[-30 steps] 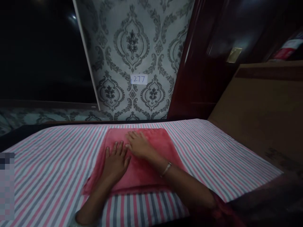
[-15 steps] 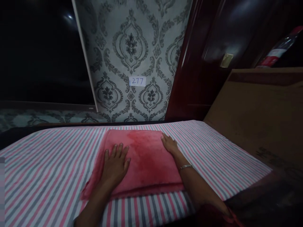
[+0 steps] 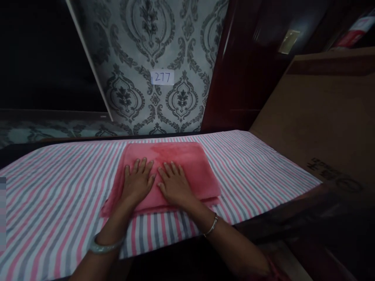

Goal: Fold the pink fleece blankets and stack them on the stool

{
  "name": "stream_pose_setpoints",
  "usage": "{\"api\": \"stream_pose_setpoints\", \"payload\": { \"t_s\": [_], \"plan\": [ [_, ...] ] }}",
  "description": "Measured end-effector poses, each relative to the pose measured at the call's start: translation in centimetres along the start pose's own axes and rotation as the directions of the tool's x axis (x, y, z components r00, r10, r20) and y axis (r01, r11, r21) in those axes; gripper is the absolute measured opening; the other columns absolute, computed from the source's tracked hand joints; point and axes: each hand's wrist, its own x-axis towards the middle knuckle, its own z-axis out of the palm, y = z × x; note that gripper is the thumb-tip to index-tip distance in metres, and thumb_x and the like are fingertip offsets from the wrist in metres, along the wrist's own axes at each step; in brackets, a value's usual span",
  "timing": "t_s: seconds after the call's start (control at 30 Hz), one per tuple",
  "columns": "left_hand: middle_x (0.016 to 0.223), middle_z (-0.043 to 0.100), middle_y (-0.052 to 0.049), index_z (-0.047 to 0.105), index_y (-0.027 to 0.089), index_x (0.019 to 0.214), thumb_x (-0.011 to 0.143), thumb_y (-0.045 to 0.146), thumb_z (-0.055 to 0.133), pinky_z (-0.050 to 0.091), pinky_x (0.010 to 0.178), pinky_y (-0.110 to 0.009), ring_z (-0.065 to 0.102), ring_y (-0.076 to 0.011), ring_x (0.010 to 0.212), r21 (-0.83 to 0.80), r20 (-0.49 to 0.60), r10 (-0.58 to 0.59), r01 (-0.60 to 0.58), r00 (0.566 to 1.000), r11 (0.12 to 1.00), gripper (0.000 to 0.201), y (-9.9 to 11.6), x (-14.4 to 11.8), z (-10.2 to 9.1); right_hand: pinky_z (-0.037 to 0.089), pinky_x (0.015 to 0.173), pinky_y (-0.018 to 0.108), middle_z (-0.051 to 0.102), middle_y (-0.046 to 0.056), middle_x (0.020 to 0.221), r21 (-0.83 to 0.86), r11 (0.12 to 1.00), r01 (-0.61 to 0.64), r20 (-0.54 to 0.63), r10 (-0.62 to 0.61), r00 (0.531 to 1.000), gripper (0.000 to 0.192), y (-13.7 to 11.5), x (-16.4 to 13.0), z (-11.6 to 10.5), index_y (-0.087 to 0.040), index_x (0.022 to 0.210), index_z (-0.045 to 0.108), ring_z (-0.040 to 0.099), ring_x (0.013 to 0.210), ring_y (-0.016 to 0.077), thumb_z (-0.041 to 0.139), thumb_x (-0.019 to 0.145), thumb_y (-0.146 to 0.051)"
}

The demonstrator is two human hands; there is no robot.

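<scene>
A folded pink plush cloth [image 3: 202, 171], roughly rectangular, lies flat on a striped sheet [image 3: 67, 183]. Its layered edges show at the left and front. My left hand [image 3: 137, 181] rests palm down on the cloth's left part, fingers spread. Beside it, near the cloth's middle, my right hand [image 3: 175, 182] lies flat with fingers apart. Both hands touch the cloth's top without gripping it. A pale bangle circles my left wrist and a thin silver one my right.
Cardboard box [image 3: 325, 105] stands along the right side, with a red-labelled bottle [image 3: 354, 33] behind it. A dark screen [image 3: 43, 58] is at the back left. Patterned wallpaper carries a paper label reading 277 [image 3: 162, 77]; a dark red door [image 3: 234, 89] adjoins it.
My right hand has moved left from the cloth's right edge to its middle. My left hand stays on the left part. The view has tilted downward.
</scene>
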Motion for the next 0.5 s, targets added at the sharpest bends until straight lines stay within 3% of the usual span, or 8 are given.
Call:
{"api": "stream_pose_setpoints", "payload": {
  "t_s": [0.1,0.3,0.4,0.5],
  "plan": [
    [0.159,0.035,-0.013,0.044,0.019,0.150,0.097,0.037,0.035,0.021,0.115,-0.065,0.029,-0.0366,0.147,-0.004,-0.009,0.009,-0.009,1.000,1.000,0.056,-0.1,0.0,0.0,0.013,0.122,0.052,0.024,0.006,0.164,-0.006,0.999,-0.051,0.023,0.051,0.998,0.059,1.5,-1.1,0.4,-0.021,0.155,0.034,0.015,0.152,0.0292,0.038,0.101,-0.045],
    [0.159,0.036,-0.012,0.044,0.020,0.150,0.098,0.040,0.034,0.021,0.115,-0.066,0.029,-0.0366,0.147,-0.016,-0.020,0.019,-0.019,1.000,1.000,0.057,-0.3,0.2,0.6,0.016,0.120,0.054,0.019,0.010,0.165,-0.068,0.943,-0.326,-0.043,0.324,0.945,0.061,8.6,-5.1,0.1,-0.016,0.156,0.032,0.015,0.152,0.0292,0.035,0.100,-0.042],
    [0.159,0.036,-0.013,0.043,0.020,0.150,0.098,0.040,0.034,0.021,0.115,-0.066,0.029,-0.0367,0.147,-0.019,-0.018,0.015,-0.016,1.000,1.000,0.056,-0.2,0.3,0.6,0.025,0.117,0.054,0.021,0.010,0.165,-0.031,0.923,-0.384,-0.094,0.379,0.920,0.060,10.7,-7.4,1.0,-0.017,0.156,0.030,0.023,0.150,0.0293,0.030,0.101,-0.039],
    [0.160,0.034,-0.012,0.043,0.019,0.150,0.099,0.041,0.033,0.020,0.116,-0.066,0.027,-0.0366,0.148,-0.043,0.000,0.018,-0.018,1.000,0.999,0.056,-0.2,0.2,0.1,0.030,0.115,0.051,0.034,0.014,0.160,0.027,0.926,-0.377,-0.137,0.377,0.916,0.059,11.9,-9.1,1.6,-0.014,0.156,0.031,0.032,0.147,0.0276,0.024,0.102,-0.035]
  ]
}}
